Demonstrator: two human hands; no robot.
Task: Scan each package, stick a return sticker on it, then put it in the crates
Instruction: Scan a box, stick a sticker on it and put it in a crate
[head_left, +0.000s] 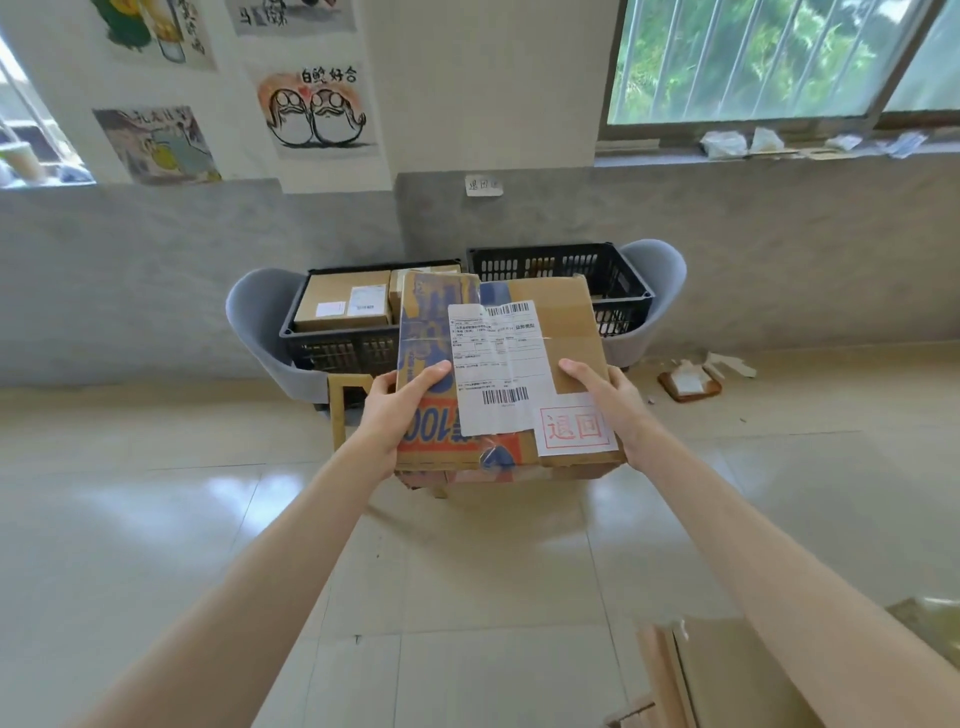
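Observation:
I hold a flat cardboard package (566, 322) out in front of me at chest height. My left hand (395, 410) grips its left edge, thumb on top. At the right edge my right hand (605, 400) grips it the same way. A white shipping label (496, 364) covers the middle of the top, and a white return sticker with red characters (574, 423) sits at the near right corner. Behind the package stand two black crates: the left crate (332, 348) holds boxes, the right crate (623, 280) looks mostly bare inside.
Each crate rests on a grey chair (260, 322) against the grey wall. A small paper sign (483, 185) hangs above them. Torn cardboard scraps (691, 382) lie on the tiled floor to the right. Cardboard boxes (727, 675) stand at the bottom right.

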